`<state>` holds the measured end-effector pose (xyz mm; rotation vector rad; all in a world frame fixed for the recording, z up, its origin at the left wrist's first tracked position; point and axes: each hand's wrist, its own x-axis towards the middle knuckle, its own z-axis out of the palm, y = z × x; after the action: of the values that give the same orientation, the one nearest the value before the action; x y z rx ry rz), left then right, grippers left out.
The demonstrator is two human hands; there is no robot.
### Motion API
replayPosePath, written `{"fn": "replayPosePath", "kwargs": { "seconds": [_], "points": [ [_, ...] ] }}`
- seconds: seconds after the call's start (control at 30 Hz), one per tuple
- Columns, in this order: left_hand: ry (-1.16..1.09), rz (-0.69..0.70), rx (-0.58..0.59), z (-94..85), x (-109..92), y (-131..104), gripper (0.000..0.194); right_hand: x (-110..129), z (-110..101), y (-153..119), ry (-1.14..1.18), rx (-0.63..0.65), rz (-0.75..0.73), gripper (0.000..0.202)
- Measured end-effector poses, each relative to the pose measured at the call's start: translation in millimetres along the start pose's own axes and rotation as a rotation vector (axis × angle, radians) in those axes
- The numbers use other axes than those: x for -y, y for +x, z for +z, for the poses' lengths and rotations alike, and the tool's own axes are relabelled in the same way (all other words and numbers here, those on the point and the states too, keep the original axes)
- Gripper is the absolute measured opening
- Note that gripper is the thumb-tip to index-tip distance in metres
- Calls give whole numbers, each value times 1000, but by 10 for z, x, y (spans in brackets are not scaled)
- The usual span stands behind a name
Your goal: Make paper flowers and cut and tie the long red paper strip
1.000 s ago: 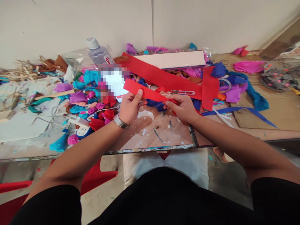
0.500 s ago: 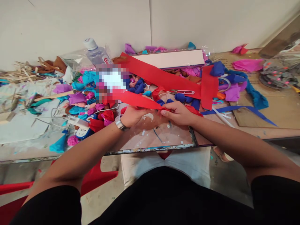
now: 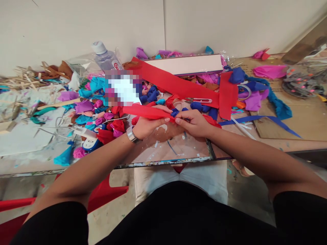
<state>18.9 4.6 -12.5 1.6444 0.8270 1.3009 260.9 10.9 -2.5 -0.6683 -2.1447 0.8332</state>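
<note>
A red paper strip (image 3: 143, 111) stretches between my two hands, just above the table. My left hand (image 3: 149, 125) is closed on it, thumb in front and fingers behind. At the strip's right end, my right hand (image 3: 190, 122) pinches it between thumb and forefinger; the very tip is hidden by the fingers. Behind the hands lies a long, wide red strip (image 3: 173, 80), with a shorter red piece (image 3: 227, 97) at its right end. Small thread snips (image 3: 199, 100) rest on the long strip. Crumpled blue pieces (image 3: 204, 107) sit just beyond my right hand.
A water bottle (image 3: 106, 58) stands at the back left, near a bright blurred screen (image 3: 125, 90). A power strip (image 3: 90, 143) with cables lies left among many crumpled coloured pieces. A tape roll (image 3: 245, 92) and cardboard (image 3: 278, 126) are on the right.
The left hand's fingers have shifted up behind the red strip, and its thumb reaches further right along it. The strip's left end has dropped slightly. My right hand stays nearly in place.
</note>
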Motion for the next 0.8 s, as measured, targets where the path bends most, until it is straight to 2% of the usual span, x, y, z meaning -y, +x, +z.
{"fn": "replayPosePath", "kwargs": {
  "seconds": [0.1, 0.3, 0.4, 0.5, 0.63, 0.8],
  "points": [
    [-57, -22, 21, 13, -6, -3, 26, -4, 6, -4, 5, 2, -9, 43],
    [-147, -127, -91, 8, -11, -20, 37, -10, -13, -8, 43, 14, 14, 45],
    [-201, -127, -96, -4, -15, -8, 34, -27, -5, -19, 19, -44, -4, 35],
    [-129, -81, -76, -1, -17, 2, 30, -28, 18, -22, -13, -114, -39, 39],
    [31, -62, -55, 20, -41, -10, 36, 6, 33, -9, -29, -121, -66, 28],
    [25, -98, -133, 21, -32, -21, 42, 25, 12, 2, -63, -105, -53, 31]
  ]
}}
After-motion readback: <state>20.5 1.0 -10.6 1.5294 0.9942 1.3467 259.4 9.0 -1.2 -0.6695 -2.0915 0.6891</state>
